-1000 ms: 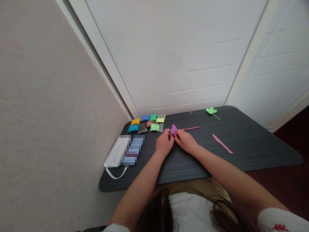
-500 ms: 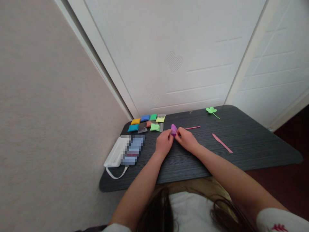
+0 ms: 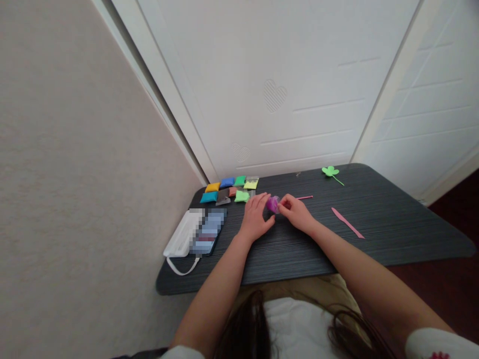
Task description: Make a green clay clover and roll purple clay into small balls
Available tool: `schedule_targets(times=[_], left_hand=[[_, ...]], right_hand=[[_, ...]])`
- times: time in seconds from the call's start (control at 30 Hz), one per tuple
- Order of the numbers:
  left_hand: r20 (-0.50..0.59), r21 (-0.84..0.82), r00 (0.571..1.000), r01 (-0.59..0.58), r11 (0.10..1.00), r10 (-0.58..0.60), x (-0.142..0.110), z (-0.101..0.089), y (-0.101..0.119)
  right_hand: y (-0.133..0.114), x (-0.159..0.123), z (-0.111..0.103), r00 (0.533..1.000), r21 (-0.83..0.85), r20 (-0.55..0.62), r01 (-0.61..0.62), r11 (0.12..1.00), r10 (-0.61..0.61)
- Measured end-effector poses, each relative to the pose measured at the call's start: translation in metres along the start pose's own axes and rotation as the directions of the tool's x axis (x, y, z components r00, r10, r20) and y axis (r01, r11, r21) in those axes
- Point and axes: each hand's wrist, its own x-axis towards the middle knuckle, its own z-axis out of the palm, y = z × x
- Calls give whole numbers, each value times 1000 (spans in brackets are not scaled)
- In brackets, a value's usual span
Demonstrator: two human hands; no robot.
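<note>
A small clear plastic packet of purple clay (image 3: 273, 204) is between my hands over the middle of the table. My right hand (image 3: 297, 212) pinches the packet's right edge between thumb and fingertips. To its left, my left hand (image 3: 256, 218) has its fingers stretched and its thumb apart; the fingertips are close against the packet, and whether they touch it I cannot tell. A thin pink stick tool (image 3: 306, 197) lies behind my right hand, partly covered by it. Further right rests a pink plastic knife (image 3: 347, 223).
Several coloured clay packets, one of them blue (image 3: 227, 182), lie at the back left of the dark table (image 3: 404, 234). A phone (image 3: 209, 232) with a blurred screen and cable sits beside a white case (image 3: 180, 239). At the back right is a green clover shape (image 3: 331, 171).
My left hand has loosened from a closed grip and spread its fingers. The right hand still pinches the packet, whose clear plastic edge now shows. The view has shifted slightly.
</note>
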Motion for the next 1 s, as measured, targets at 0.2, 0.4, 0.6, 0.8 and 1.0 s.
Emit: schedule_targets(times=[0.2,0.4,0.6,0.8,1.0], left_hand=[[43,-47,999,-2,999,4,1,4,-1],[92,-177,994,72,981,-57,0,4,-5],[202,-354,978,126,927,-55,-1,8,-6],[237,-406,961,232,884,-143,-3,13,-4],[221,-407,959,254,877,-175,-1,10,2]], right_hand=[[1,1,-1,992,162,127,-44,986,23],[1,1,-5,980,224,195,-85,971,41],[5,2,-12,952,252,300,-139,958,60],[8,2,-15,943,246,321,-168,955,84],[10,4,-15,940,253,322,-199,947,112]])
